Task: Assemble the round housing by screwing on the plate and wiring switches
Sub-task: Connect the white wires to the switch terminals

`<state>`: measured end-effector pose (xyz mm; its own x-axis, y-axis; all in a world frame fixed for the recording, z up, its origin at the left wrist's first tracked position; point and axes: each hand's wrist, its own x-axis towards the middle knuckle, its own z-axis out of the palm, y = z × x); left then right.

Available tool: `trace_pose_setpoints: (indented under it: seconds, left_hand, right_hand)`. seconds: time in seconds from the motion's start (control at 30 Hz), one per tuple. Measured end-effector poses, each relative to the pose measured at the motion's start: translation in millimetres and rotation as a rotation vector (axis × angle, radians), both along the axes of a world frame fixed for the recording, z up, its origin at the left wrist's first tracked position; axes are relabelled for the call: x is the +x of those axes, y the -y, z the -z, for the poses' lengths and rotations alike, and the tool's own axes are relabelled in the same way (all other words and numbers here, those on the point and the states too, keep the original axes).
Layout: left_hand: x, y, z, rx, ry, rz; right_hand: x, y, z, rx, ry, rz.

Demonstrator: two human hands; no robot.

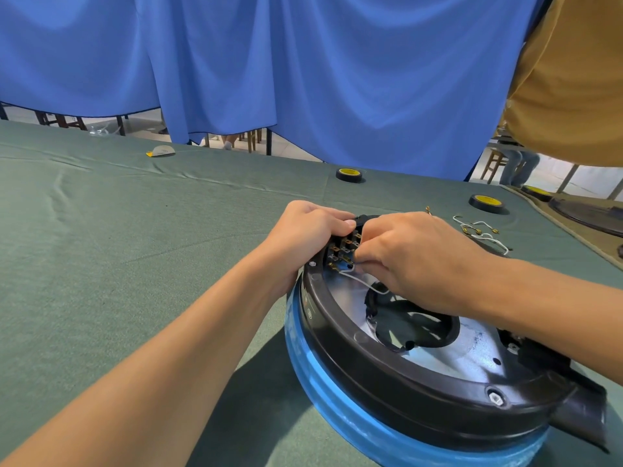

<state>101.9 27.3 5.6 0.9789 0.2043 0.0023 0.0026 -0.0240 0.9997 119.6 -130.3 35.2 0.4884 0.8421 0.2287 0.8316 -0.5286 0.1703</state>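
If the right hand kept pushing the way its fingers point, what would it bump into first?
Most likely the black switch block on the housing rim, right where the right hand pinches a white wire. The left hand gripping that block lies just beyond, though depth is unclear.

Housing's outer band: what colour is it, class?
The band is bright blue, under a dark rim; it shows best in the head view.

the round housing (421, 412) has a glossy dark plastic ring (340, 335) over a smooth blue band (323, 382), perhaps plastic too; its inner plate (472, 348) is shiny scuffed metal. matt green cloth (135, 230), wrinkled, covers the tabletop (84, 298).
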Motion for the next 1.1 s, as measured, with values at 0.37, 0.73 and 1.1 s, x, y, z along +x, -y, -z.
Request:
trace_pose_setpoints:
  seconds: [0.37,0.73,1.1]
  left_hand:
    - [2.3,-1.7,1.7,0.04,-0.014,-0.002]
    - [1.5,-0.6,2.6,0.078,-0.017,-0.044]
    - [-0.9,-0.7,0.3,0.119,0.012,-0.074]
  right_hand:
    - [9.5,-4.7,4.0,0.104,-0.091,-0.027]
    - [22.3,19.3,-8.6,0.219,-0.095,-0.025]
    - [19.9,14.6,-6.2,0.011,0.01,0.01]
